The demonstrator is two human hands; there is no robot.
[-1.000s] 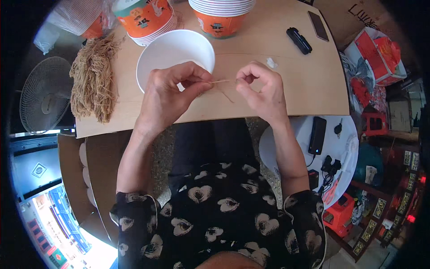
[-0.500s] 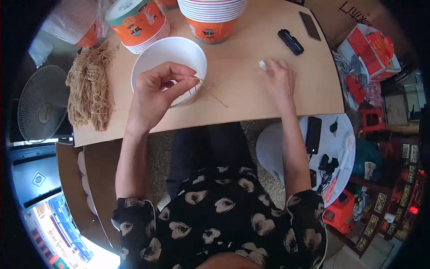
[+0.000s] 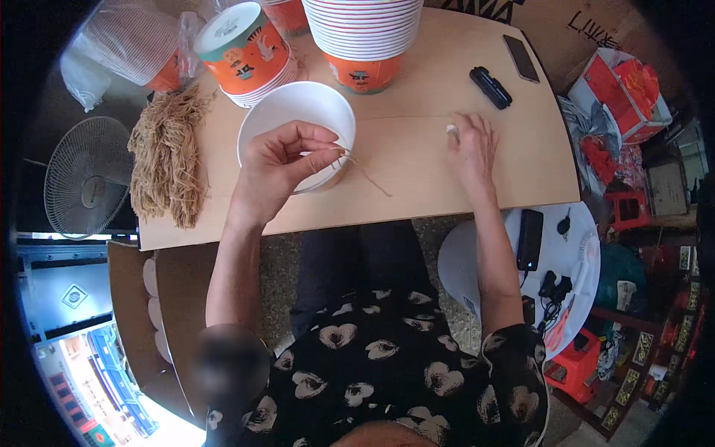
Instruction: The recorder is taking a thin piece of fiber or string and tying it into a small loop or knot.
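"What's at the left end of the table [image 3: 417, 175]?"

"A thick bundle of tan strands [image 3: 170, 164], lying along the edge. To its right stand some nested orange tubs [image 3: 249, 65], and nearer the person is a white tub [image 3: 292, 112] with its mouth facing up."

"And the left hand [image 3: 279, 160]?"

"It is over the near side of the white tub. Thumb and forefinger are pressed together at the tips, with no gap that I can see, and the other fingers curl in behind them."

"Pinching what?"

"A thin tan strand [image 3: 378, 186]. It's caught right at the fingertips, and its loose tail slants to the right and toward the person, over the table. Whether the tail touches the wood, I can't tell."

"Go on to the right."

"A tall stack of orange tubs [image 3: 365, 41] comes next, at the back. Then the right hand [image 3: 474, 153], low over the table with its back up, its fingers loosely bent and slightly spread."

"Holding anything?"

"A small white scrap [image 3: 451, 129] is right at the hand's left side. I can't tell whether the fingers grip it or only touch it. Beyond that hand are a black case [image 3: 491, 87] and, farthest right, a phone [image 3: 520, 58]."
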